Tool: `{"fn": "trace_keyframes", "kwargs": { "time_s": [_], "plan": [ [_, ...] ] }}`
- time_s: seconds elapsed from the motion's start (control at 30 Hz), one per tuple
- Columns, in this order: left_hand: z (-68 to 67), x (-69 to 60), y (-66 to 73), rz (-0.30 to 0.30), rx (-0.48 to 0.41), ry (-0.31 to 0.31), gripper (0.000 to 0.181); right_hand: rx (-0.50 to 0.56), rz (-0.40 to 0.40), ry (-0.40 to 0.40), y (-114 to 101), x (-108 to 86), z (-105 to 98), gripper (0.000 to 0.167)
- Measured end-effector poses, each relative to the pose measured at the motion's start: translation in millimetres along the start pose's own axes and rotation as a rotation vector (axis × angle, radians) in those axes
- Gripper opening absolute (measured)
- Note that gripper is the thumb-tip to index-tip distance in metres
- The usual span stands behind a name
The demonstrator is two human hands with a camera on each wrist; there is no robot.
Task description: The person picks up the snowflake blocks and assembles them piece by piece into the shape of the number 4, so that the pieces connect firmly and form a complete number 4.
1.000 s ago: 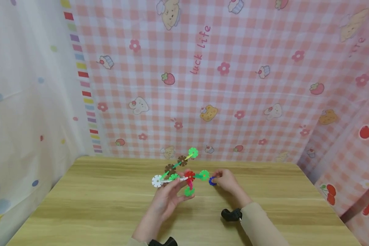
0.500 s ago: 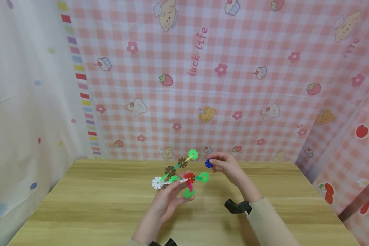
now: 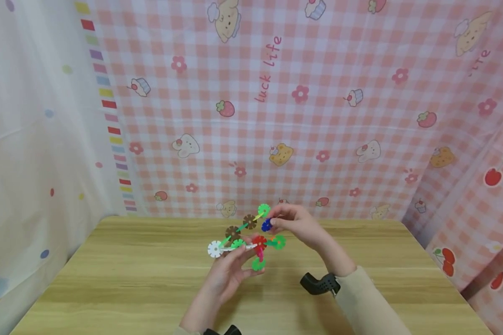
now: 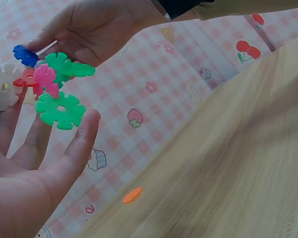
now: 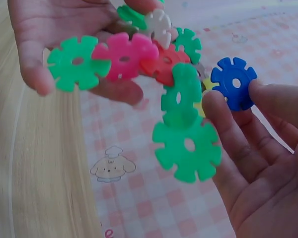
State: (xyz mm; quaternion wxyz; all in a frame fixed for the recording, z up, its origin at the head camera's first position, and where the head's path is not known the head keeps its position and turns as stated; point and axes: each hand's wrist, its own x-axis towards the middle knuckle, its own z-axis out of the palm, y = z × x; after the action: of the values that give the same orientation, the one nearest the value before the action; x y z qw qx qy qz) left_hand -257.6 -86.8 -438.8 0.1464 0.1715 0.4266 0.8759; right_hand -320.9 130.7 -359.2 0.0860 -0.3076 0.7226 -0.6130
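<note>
My left hand (image 3: pixel 230 267) holds up a joined chain of notched plastic snowflake discs in white, brown, red, pink and green. A red disc (image 3: pixel 259 243) sits near the fingertips, and a pink disc (image 5: pixel 125 57) links it to a green disc (image 5: pixel 78 63). Two more green discs (image 5: pixel 187 148) branch off the red one. Between thumb and fingers, my right hand (image 3: pixel 301 225) pinches a single blue snowflake disc (image 5: pixel 234 83). In the head view that blue disc appears just right of the brown disc (image 3: pixel 249 222) and below the far green disc (image 3: pixel 264 211). I cannot tell whether it touches the chain.
An orange disc (image 4: pixel 132 195) lies on the wooden table (image 3: pixel 130 279), mostly hidden behind the chain in the head view. Behind the table hangs a pink checked cloth (image 3: pixel 251 130), with a white dotted cloth (image 3: pixel 46 167) at the left.
The right hand has lifted the blue disc from low beside the chain, then brought it leftward toward the chain's upper arm. My left hand and the chain have stayed almost still.
</note>
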Motion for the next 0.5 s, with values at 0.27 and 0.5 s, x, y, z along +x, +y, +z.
{"fn": "trace_keyframes", "kwargs": {
  "time_s": [0.27, 0.5],
  "plan": [
    [0.7, -0.6, -0.3, 0.001, 0.0, -0.016, 0.019, -0.045, 0.024, -0.012, -3.0, 0.5, 9.0, 0.017],
    [2.3, -0.6, -0.3, 0.009, -0.013, 0.004, 0.018, -0.049, 0.028, -0.012, -1.7, 2.9, 14.1, 0.016]
  ]
}}
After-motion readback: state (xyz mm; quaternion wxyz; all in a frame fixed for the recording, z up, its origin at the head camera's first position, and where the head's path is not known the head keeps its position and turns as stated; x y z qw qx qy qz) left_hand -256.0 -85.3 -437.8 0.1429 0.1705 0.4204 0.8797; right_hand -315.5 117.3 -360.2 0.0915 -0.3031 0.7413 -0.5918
